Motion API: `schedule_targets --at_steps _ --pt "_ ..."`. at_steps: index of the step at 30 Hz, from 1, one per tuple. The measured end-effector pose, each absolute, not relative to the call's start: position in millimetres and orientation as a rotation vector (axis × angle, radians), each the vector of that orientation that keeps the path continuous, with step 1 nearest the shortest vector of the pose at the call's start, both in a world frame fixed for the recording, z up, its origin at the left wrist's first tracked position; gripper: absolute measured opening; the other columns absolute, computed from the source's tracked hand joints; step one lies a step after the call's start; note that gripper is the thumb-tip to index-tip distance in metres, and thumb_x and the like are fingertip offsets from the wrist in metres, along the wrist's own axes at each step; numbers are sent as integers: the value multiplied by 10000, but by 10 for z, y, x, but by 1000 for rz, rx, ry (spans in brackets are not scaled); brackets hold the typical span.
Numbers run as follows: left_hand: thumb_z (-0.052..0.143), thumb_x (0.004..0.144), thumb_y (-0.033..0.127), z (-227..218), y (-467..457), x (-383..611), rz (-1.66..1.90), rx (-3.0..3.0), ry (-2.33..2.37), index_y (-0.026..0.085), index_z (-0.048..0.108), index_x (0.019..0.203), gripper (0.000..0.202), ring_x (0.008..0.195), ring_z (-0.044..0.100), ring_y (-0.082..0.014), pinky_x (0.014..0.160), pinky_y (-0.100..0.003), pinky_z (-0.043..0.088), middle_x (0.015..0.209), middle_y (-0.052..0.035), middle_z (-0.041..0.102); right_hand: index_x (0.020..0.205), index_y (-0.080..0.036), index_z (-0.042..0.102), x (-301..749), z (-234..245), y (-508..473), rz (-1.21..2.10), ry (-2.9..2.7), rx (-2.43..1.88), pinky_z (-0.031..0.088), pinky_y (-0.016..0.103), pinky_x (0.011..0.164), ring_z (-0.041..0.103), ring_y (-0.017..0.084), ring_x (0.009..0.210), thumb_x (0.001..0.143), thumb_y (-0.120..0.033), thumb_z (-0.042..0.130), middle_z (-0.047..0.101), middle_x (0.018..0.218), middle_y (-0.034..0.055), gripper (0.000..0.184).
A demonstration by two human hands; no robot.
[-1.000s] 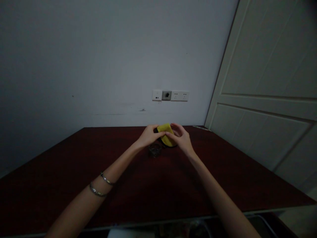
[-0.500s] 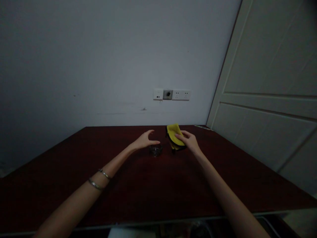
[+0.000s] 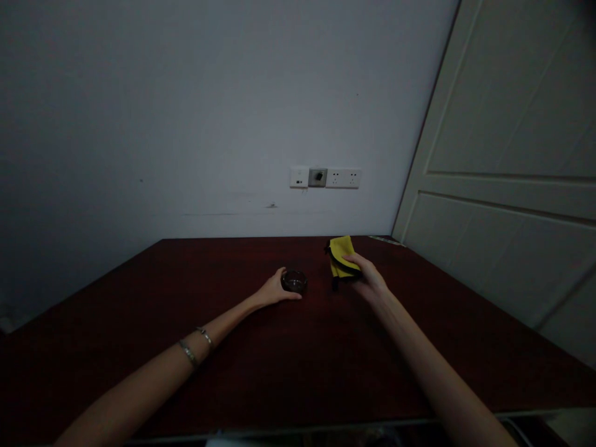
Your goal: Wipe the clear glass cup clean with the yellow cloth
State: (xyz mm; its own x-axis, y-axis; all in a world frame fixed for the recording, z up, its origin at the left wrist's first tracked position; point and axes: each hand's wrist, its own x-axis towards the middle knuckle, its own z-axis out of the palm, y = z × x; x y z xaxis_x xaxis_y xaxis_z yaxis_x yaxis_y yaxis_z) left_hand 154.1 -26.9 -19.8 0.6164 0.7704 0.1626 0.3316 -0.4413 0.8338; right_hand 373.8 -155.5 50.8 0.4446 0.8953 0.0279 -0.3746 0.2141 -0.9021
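Note:
A small, round glass ashtray (image 3: 295, 283) rests on the dark red table (image 3: 298, 354). My left hand (image 3: 274, 290) is closed around its left side, thumb along the near edge and fingers at the far edge. To the right, my right hand (image 3: 370, 277) grips a folded yellow cloth (image 3: 342, 251) with black edging, thumb on top and the other fingers hidden beneath. The cloth is held a little above the tabletop, apart from the ashtray.
A pale wall (image 3: 209, 124) with a row of sockets (image 3: 343, 178) rises behind the table. At right stands a white panelled door (image 3: 503, 217). A thin flat strip (image 3: 387, 240) lies at the far right corner. Dim items show below the table's front edge.
My left hand has come down from above the ashtray and closed around its side. My right hand, with the yellow cloth, has shifted to the right and slightly nearer.

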Motion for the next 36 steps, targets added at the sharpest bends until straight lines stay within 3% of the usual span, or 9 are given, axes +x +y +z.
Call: schedule_targets --at_steps 4,10,14,17,19,22,26,33,36 --pt "852 448 441 -175 -332 1569 723 2029 896 110 402 1325 1040 1214 517 -334 1050 -441 375 1292 -201 552 887 -149 652 3668 500 -1524 962 -721 -1057 510 269 517 641 166 561 619 -176 662 706 703 43 270" --pt "839 450 467 -223 -292 1621 754 2030 969 116 495 1232 923 1123 577 -333 982 -429 428 1183 -182 623 987 -140 643 3674 402 -1381 797 -889 -1212 524 286 570 665 190 621 588 -186 660 713 722 43 403" --pt "840 445 458 -232 -291 1616 770 2023 962 130 553 1130 812 1065 607 -320 942 -414 453 1109 -157 654 1062 -148 619 3707 371 -1313 558 -1090 -1279 532 377 761 669 227 823 611 -160 625 712 932 76 451" --pt "840 455 422 -227 -319 1608 800 2006 927 136 533 1109 777 1031 622 -298 916 -399 467 1083 -142 657 1103 -178 619 3706 408 -1327 344 -1305 -1270 423 456 968 585 244 1044 629 -78 584 659 1125 85 486" --pt "835 467 402 -218 -334 1618 837 1996 887 139 489 1109 776 1011 626 -278 898 -386 475 1077 -134 649 1112 -218 630 3699 454 -1353 254 -1461 -1237 367 471 1024 527 235 1111 649 -27 559 634 1200 66 506" --pt "814 507 390 -172 -339 1666 910 1978 833 149 404 1094 755 982 626 -252 868 -374 484 1065 -128 629 1211 -225 576 3688 536 -1376 -90 -1897 -1201 403 481 979 487 236 1142 745 5 505 577 1311 81 524" --pt "794 545 389 -46 -342 1737 989 1990 785 171 361 1049 699 981 608 -242 858 -377 478 1052 -111 603 1315 -136 474 3676 644 -1327 -750 -2442 -1105 465 489 867 489 289 1182 885 -91 457 532 1351 151 433" --pt "807 536 347 42 -408 1691 996 2126 686 185 356 1054 706 936 596 -229 815 -361 485 1009 -81 586 1254 -115 529 3676 761 -1163 -1041 -2680 -754 429 400 977 514 216 1236 939 -121 402 596 1286 123 340" --pt "798 545 319 41 -449 1653 961 2140 646 179 346 1065 702 929 595 -225 808 -358 489 1013 -86 579 1231 -110 546 3667 775 -1164 -1114 -2713 -680 469 389 907 549 224 1191 934 -121 411 579 1305 129 326"
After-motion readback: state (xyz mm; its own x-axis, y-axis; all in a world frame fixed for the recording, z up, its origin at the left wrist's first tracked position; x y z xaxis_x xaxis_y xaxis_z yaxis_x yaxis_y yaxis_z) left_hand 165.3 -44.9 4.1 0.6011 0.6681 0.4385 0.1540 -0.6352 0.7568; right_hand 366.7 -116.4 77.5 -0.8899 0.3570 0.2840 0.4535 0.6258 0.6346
